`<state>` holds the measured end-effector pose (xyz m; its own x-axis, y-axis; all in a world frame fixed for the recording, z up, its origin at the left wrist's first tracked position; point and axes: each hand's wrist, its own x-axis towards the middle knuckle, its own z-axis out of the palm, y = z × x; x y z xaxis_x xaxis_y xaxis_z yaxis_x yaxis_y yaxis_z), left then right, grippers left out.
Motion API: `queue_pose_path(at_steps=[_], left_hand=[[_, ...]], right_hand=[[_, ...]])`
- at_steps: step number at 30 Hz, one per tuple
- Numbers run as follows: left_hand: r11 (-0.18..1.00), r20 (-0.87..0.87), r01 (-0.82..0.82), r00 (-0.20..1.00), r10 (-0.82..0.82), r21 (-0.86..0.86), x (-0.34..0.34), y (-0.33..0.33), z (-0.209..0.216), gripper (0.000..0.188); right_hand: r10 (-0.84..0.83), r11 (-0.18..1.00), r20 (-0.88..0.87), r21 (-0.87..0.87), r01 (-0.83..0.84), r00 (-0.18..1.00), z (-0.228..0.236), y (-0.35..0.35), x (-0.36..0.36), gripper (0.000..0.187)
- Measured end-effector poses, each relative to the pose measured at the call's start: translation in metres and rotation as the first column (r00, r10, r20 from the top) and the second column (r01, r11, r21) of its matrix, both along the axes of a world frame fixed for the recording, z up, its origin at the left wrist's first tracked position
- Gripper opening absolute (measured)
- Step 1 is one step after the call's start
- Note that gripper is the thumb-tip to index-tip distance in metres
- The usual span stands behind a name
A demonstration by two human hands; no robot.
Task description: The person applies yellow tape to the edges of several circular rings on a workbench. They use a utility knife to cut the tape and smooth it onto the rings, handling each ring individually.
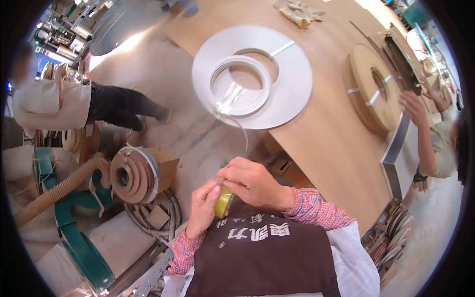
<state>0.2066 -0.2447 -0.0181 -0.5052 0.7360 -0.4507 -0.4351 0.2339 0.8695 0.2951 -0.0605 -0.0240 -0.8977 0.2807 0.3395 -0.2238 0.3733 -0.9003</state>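
Observation:
Close to my chest I hold a small yellow-green roll of clear tape point(222, 202). My left hand point(204, 208) grips its side with the thumb on the roll's face. My right hand point(253, 182) covers its top, fingertips pinched at the roll's upper edge. Just beyond my hands, a large white coil of edge banding point(292, 74) lies flat on the wooden table point(336, 143), overhanging its corner, with a smaller loose white ring point(240, 88) inside it and a thin strip trailing down toward me.
A tan coil of edge banding point(372, 89) lies at the table's right, touched by another person's hand point(413, 109). A crumpled glove point(298, 12) lies far back. A brown coil on a box point(134, 174), a green duct point(74, 232) and another person point(74, 104) are at left.

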Motion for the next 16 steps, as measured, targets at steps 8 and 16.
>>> queue_pose_path(at_steps=[8, 16], left_hand=[[0.999, -0.318, 0.013, 0.948, -0.029, -0.053, 0.007, 0.015, -0.002, 0.027], [0.997, -0.497, 0.065, 0.864, -0.079, -0.046, 0.006, 0.029, 0.007, 0.027]], right_hand=[[0.005, 1.000, 0.104, -0.018, -0.003, 0.995, 0.000, 0.006, 0.011, 0.009], [-0.028, 0.996, -0.009, 0.082, 0.029, 1.000, -0.003, 0.023, 0.017, 0.010]])
